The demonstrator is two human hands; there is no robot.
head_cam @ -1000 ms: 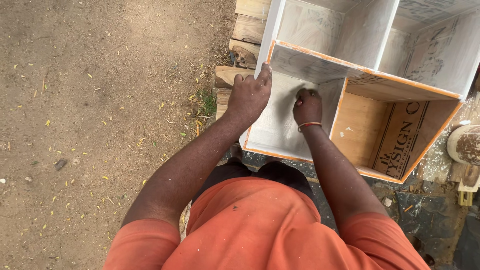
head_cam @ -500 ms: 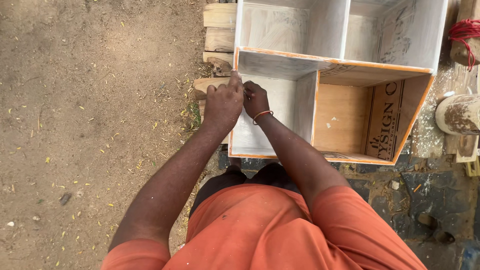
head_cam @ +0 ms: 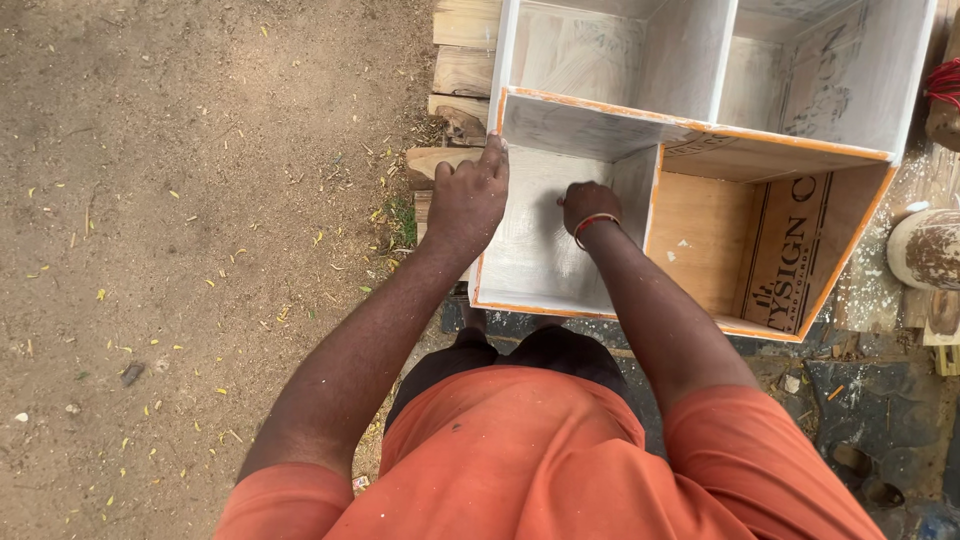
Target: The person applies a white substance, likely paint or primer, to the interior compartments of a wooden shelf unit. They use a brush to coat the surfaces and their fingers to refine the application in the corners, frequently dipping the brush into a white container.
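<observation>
A wooden cabinet (head_cam: 700, 128) with several compartments lies on its back in front of me. Most of it is coated white; its lower right compartment (head_cam: 700, 235) is bare wood with dark print on one wall. My left hand (head_cam: 468, 200) grips the top edge of the cabinet's left wall, fingers pointing at the shelf corner. My right hand (head_cam: 588, 205), with a red and white band at the wrist, is inside the lower left compartment. Its fingers are curled against the white back panel, and whatever is under them is hidden.
Rough wooden planks (head_cam: 465, 50) are stacked under the cabinet's left side. Bare dirt ground (head_cam: 200, 200) with yellow flecks spreads to the left. A round, paint-smeared container (head_cam: 925, 250) stands at the right edge, with a red object (head_cam: 945, 85) above it. Dark, littered ground (head_cam: 870, 420) lies at lower right.
My right hand has moved right, away from my left hand, and deeper into the lower left compartment. My left hand stays on the left wall's edge. My view shifted slightly.
</observation>
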